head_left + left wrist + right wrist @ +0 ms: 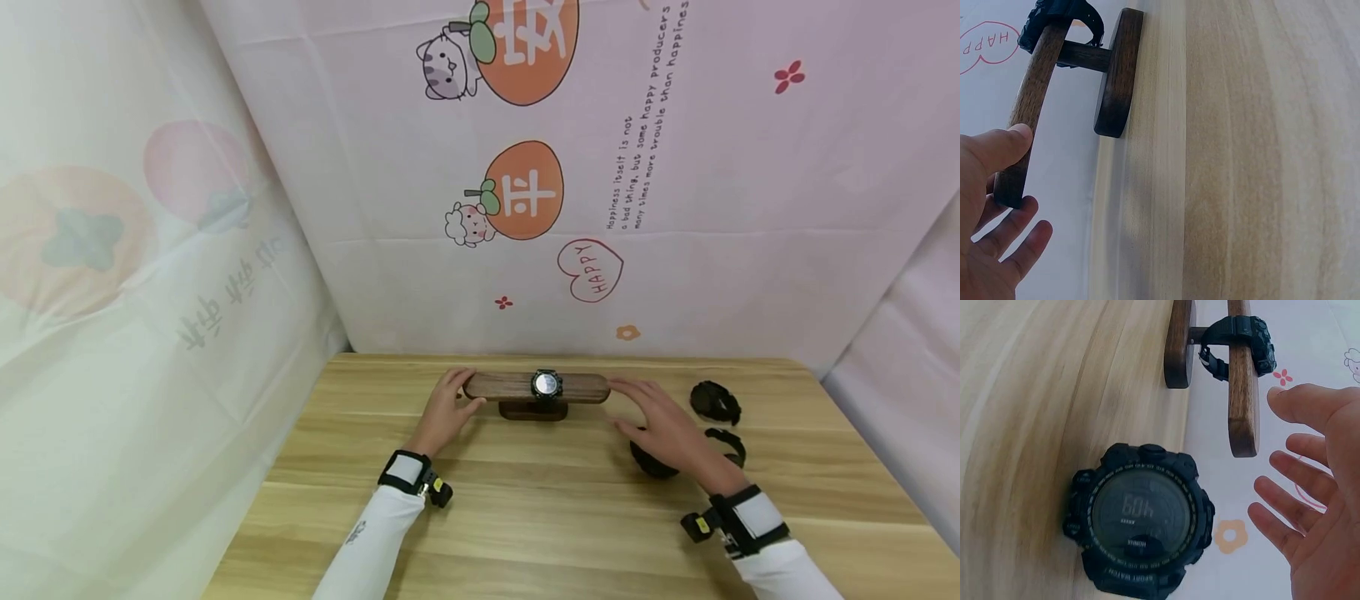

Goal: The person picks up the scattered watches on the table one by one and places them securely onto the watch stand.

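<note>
A dark wooden watch stand [585, 387] with a long bar and a small foot [1124, 62] stands near the table's far edge. One black watch [546, 383] is strapped around the middle of the bar. My left hand [441, 417] grips the bar's left end, thumb on the near face and fingers behind it. Off the bar's right end, my right hand [667, 429] has its fingers spread and relaxed; the right wrist view shows its thumb and fingers apart from the wood. Beneath that hand lies a black digital watch [1141, 515], partly hidden in the head view.
Two more black watches lie at the right, one farther back [715, 402] and one [738, 450] partly behind my right wrist. A printed white cloth [420, 300] hangs just past the wooden table's [540, 517] far edge, and more cloth hangs at both sides.
</note>
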The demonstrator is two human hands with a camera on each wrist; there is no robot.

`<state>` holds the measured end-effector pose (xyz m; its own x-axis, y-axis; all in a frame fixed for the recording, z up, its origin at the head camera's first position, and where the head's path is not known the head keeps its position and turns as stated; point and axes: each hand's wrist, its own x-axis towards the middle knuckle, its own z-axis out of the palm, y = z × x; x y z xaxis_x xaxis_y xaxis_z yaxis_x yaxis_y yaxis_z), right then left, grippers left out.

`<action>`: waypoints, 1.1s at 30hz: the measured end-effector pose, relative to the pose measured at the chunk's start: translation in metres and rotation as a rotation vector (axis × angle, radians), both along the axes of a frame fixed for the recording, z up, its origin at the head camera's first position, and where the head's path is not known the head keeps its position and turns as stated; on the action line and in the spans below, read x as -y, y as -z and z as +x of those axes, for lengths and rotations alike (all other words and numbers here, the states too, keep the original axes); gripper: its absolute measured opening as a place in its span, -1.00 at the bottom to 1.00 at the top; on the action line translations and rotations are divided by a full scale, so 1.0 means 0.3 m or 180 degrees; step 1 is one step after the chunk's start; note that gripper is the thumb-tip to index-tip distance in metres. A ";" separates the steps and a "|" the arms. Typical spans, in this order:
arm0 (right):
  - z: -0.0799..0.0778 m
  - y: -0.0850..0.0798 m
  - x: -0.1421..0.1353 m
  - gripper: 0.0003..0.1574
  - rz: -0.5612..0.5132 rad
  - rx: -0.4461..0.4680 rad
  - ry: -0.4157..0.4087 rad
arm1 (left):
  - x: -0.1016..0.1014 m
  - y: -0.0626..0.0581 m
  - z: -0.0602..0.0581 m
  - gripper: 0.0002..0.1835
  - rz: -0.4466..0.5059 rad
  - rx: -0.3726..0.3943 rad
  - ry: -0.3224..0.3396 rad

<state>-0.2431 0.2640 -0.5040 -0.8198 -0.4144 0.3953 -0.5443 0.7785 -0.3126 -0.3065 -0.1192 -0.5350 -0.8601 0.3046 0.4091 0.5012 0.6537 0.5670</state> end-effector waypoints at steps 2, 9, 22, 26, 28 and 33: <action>0.008 -0.003 -0.006 -0.25 0.0014 -0.0013 0.0005 | 0.002 -0.001 0.000 -0.38 0.0013 -0.0025 0.0002; 0.048 -0.001 -0.033 -0.30 0.0015 -0.0108 0.0049 | 0.004 0.001 0.000 -0.38 -0.0024 -0.0004 -0.0001; 0.120 0.043 -0.069 -0.38 0.0170 -0.0069 0.0295 | 0.008 0.002 0.000 -0.38 -0.0002 -0.0024 0.0007; 0.140 0.049 -0.072 -0.39 0.0191 -0.0056 0.0364 | 0.007 0.006 -0.002 -0.38 0.0004 -0.0016 0.0008; 0.148 0.055 -0.075 -0.39 0.0205 -0.0064 0.0396 | 0.006 0.007 -0.002 -0.38 0.0010 0.0000 0.0012; 0.166 0.063 -0.082 -0.39 0.0236 -0.0026 0.0470 | 0.006 0.006 0.003 -0.37 0.0031 0.0017 0.0021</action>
<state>-0.1933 0.2886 -0.5228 -0.8709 -0.3180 0.3748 -0.4245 0.8710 -0.2473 -0.3057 -0.1210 -0.5367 -0.8603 0.3062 0.4076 0.5024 0.6448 0.5760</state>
